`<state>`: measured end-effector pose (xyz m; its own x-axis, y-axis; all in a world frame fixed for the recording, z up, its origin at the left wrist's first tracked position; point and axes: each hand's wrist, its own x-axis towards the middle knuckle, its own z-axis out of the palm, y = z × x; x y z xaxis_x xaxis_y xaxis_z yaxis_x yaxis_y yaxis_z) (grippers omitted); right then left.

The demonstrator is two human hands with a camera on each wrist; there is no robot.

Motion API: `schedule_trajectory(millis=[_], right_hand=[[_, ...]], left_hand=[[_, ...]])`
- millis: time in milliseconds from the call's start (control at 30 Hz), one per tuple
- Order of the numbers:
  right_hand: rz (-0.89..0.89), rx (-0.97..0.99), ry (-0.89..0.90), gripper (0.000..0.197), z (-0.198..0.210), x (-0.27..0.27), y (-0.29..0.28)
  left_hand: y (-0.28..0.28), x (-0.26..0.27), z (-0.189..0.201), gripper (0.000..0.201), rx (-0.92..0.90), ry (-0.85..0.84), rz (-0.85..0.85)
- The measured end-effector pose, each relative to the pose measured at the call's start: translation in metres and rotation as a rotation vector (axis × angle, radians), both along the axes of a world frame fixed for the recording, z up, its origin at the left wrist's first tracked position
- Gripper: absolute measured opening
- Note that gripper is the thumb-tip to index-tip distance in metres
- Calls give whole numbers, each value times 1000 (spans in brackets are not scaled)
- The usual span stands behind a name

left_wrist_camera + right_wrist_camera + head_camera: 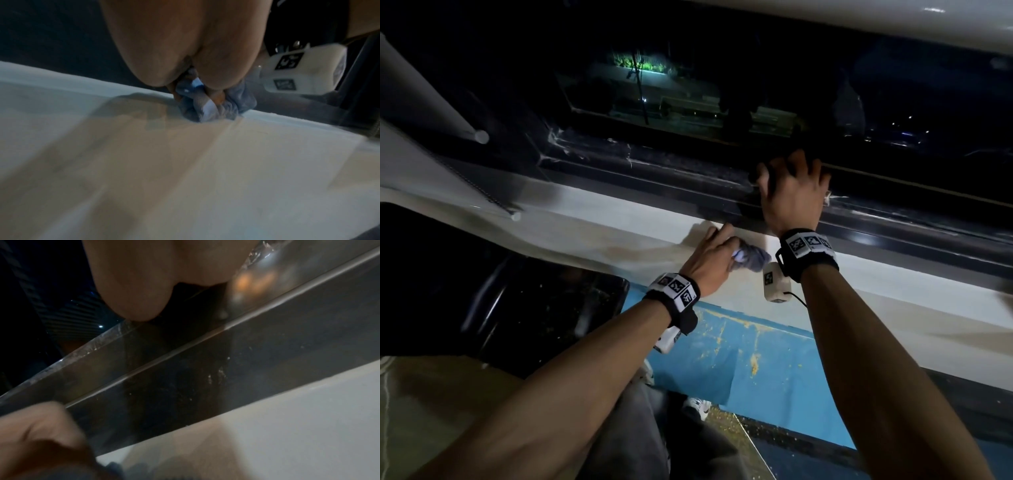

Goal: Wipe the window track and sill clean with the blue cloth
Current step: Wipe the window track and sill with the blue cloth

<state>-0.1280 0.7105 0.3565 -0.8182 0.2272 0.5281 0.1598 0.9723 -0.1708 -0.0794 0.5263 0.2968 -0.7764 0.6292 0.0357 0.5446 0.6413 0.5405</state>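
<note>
My left hand (pixel 714 260) grips the bunched blue cloth (pixel 751 257) and presses it onto the white sill (pixel 619 219), right at the sill's edge with the dark window track (pixel 654 178). In the left wrist view the cloth (pixel 207 105) pokes out under my curled fingers against the sill (pixel 205 178). My right hand (pixel 792 195) reaches across the track, its fingers curled over the lower edge of the dark window frame (pixel 893 178). The right wrist view shows the dusty track (pixel 205 369), the thumb (pixel 133 305) on a rail, and the left hand (pixel 35 434).
The pane above is dark, with night lights outside. A white rod (pixel 431 92) and a bead chain hang at the left. Below the sill is a blue, stained wall (pixel 756 359), a black object (pixel 534 308) at the left and a shoe (pixel 697 407).
</note>
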Motion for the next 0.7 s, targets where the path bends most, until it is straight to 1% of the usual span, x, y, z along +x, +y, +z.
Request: schedule_trajectory(millis=[100, 167, 233, 300, 367, 433, 467, 533, 600, 633, 700], right_hand=[[22, -1, -22, 40, 1, 1, 1], [61, -25, -45, 41, 3, 5, 3], [107, -90, -41, 38, 7, 16, 5], [122, -138, 38, 32, 11, 38, 2], [155, -227, 128, 23, 11, 72, -5], [212, -418, 144, 13, 4, 109, -16], [232, -530, 101, 11, -3, 127, -23], [244, -735, -50, 11, -18, 160, -34], [210, -917, -183, 8, -33, 188, -45], [176, -1004, -240, 11, -37, 199, -50], [141, -1241, -355, 27, -42, 215, -60]], left_hand=[[-10, 7, 5, 12, 7, -54, -63], [-19, 13, 7, 17, 44, -125, -55], [-27, 22, 12, 24, 89, -212, 16], [-37, 29, 17, 27, 164, -289, 131], [-47, 35, 21, 27, 210, -315, 206], [-55, 41, 24, 27, 215, -308, 221], [-56, 44, 25, 26, 218, -313, 227], [-56, 50, 29, 19, 220, -327, 249], [-52, 56, 30, 17, 214, -343, 277], [-50, 59, 29, 20, 208, -357, 289], [-43, 64, 26, 25, 205, -398, 297]])
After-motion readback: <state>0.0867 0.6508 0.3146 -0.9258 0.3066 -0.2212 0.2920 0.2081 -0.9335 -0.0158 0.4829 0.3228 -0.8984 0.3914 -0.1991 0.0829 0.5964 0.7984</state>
